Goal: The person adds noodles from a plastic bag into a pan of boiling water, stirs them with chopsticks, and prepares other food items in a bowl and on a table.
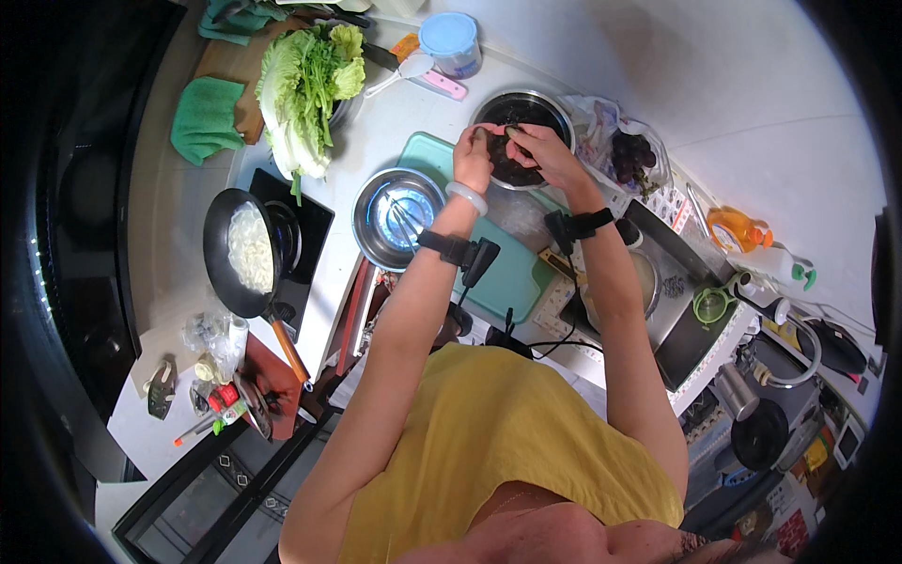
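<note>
Both hands are over a steel bowl (566, 120) of dark liquid with dark, wet pieces of food in it, possibly wood ear fungus. My left hand (473, 156) pinches a small dark piece (480, 134) between thumb and fingers. Close beside it, my right hand (541, 149) has its thumb and bent fingers on a dark piece (516, 132) too. Whether these are one torn piece or two, I cannot tell. An empty-looking steel bowl (363, 224) stands left of my left forearm, partly on a green cutting board (504, 275).
Left, a black wok (217, 254) holds pale food near the induction hob (317, 225). Leafy greens (299, 106) stand behind it, near a pink-handled knife (444, 83) and blue-lidded tub (449, 39). Bagged grapes (632, 156) lie right of the bowl; the sink (676, 317) is farther right.
</note>
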Available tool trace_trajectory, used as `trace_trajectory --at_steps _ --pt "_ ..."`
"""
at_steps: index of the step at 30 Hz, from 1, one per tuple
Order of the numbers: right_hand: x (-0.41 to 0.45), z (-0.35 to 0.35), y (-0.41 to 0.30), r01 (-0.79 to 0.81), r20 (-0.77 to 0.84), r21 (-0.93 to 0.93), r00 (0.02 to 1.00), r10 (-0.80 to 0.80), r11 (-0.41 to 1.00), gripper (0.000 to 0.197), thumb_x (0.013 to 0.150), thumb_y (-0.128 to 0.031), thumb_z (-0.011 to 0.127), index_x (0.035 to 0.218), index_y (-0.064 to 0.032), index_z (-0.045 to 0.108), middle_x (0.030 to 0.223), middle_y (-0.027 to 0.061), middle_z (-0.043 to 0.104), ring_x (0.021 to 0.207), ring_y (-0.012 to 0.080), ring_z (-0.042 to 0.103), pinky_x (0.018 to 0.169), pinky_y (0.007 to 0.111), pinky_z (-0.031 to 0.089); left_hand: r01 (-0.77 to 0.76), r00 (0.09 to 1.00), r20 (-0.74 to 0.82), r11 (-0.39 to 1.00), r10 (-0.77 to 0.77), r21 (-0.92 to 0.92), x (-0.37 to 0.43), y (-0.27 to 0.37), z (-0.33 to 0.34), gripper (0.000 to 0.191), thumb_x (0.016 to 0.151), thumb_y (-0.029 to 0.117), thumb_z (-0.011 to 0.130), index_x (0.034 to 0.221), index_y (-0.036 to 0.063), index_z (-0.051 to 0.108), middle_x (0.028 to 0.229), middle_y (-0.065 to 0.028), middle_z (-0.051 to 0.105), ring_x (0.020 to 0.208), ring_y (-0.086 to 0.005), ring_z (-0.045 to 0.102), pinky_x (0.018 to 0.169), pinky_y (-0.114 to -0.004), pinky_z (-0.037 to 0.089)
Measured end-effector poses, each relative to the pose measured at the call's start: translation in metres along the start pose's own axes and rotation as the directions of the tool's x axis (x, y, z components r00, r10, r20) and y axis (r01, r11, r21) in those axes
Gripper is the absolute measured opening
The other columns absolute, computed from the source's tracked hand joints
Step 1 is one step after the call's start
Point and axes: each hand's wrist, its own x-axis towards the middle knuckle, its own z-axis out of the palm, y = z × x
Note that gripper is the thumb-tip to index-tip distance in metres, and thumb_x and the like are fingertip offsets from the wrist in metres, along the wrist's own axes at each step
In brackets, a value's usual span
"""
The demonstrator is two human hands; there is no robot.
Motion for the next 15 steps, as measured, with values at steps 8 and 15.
trace_trajectory --at_steps 8,15 --pt "0.0 -0.005 0.003 -0.129 0.301 -0.005 0.946 0.125 0.992 0.018 0.077 -0.01 0.043 0.091 0.0006 0.048 0.077 0.0045 0.051 0.06 0.0047 0.042 0.048 0.015 0.03 -0.184 0.968 0.211 0.953 0.134 0.242 0.006 0.003 -0.008 0.013 0.075 0.01 0.053 0.085 0.003 0.056 0.067 0.0015 0.051 0.053 -0.0028 0.038 0.043 -0.016 0.029" --pt "0.002 -0.003 0.006 0.137 -0.051 0.436 0.991 -0.127 0.889 0.038 0.077 -0.008 0.039 0.112 0.0062 0.034 0.096 0.012 0.049 0.086 0.0152 0.045 0.07 0.024 0.036 -0.187 0.982 0.018 0.95 0.189 0.25 0.007 -0.001 -0.009 0.007 0.079 0.005 0.042 0.084 0.0025 0.046 0.069 -0.0019 0.048 0.052 -0.0066 0.04 0.044 -0.018 0.032"
